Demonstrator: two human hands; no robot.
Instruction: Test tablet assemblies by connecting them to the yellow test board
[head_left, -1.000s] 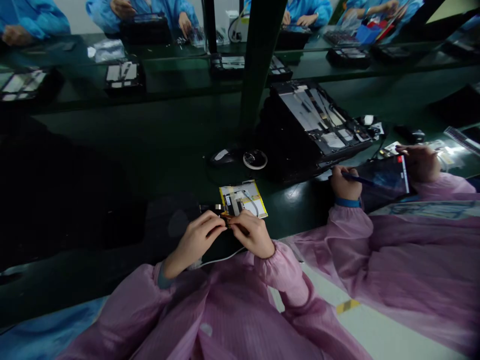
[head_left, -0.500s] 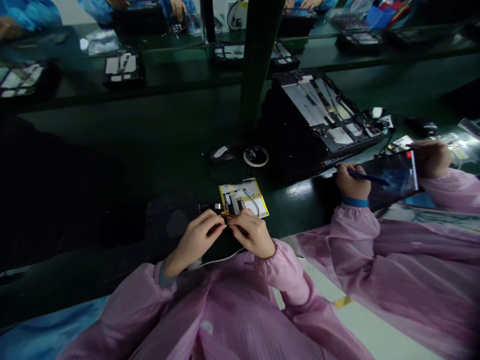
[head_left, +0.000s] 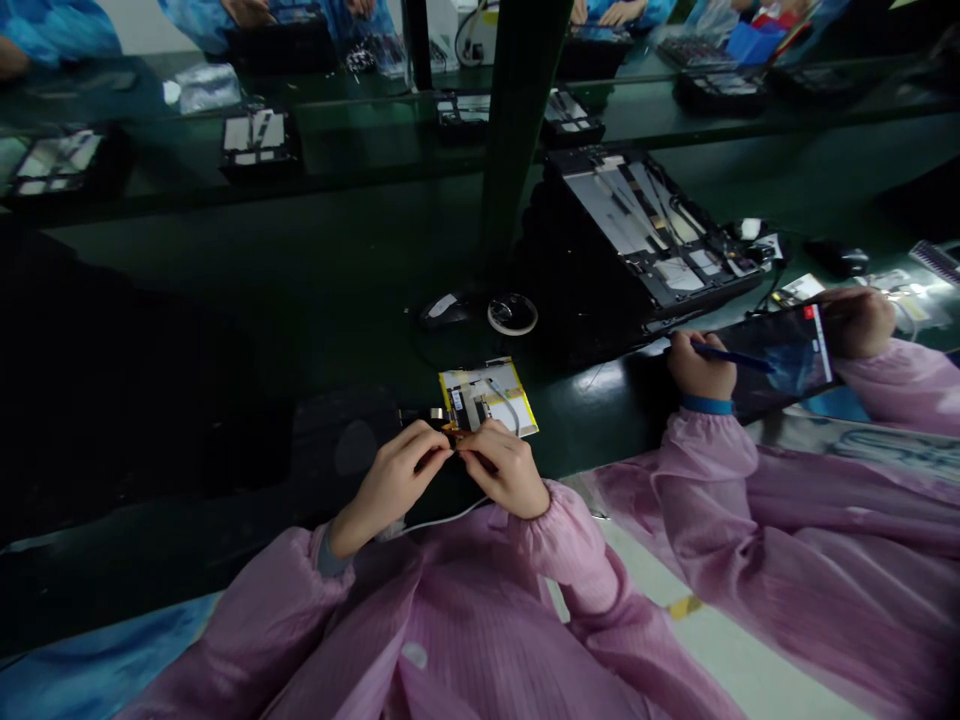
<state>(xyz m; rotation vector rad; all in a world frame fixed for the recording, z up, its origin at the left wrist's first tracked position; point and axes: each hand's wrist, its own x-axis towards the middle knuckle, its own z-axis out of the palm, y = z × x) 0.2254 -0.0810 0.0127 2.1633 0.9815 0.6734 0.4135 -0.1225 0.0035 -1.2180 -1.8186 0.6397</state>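
Observation:
At the table's near edge my left hand (head_left: 397, 474) and my right hand (head_left: 508, 468) meet, fingertips almost touching. Both are closed in a pinch on a small part with a thin orange ribbon cable (head_left: 454, 432); the fingers hide most of it. Just beyond them lies a flat battery pack (head_left: 517, 400) with yellow edges, a grey cable and black strips on top. A dark flat panel (head_left: 341, 430) is on the table left of my left hand, hard to make out.
A roll of tape (head_left: 512, 314) and a dark computer mouse (head_left: 444, 308) sit farther back. Behind to the right rises a stack of opened device housings (head_left: 637, 230). On the right, a co-worker's hands (head_left: 701, 366) hold a blue pen and a dark screen panel (head_left: 787, 355). A post (head_left: 517, 130) stands ahead.
My hands keep the same pinch in nearly the same place. The view has shifted slightly, and the co-worker's hands and panel appear a little farther left.

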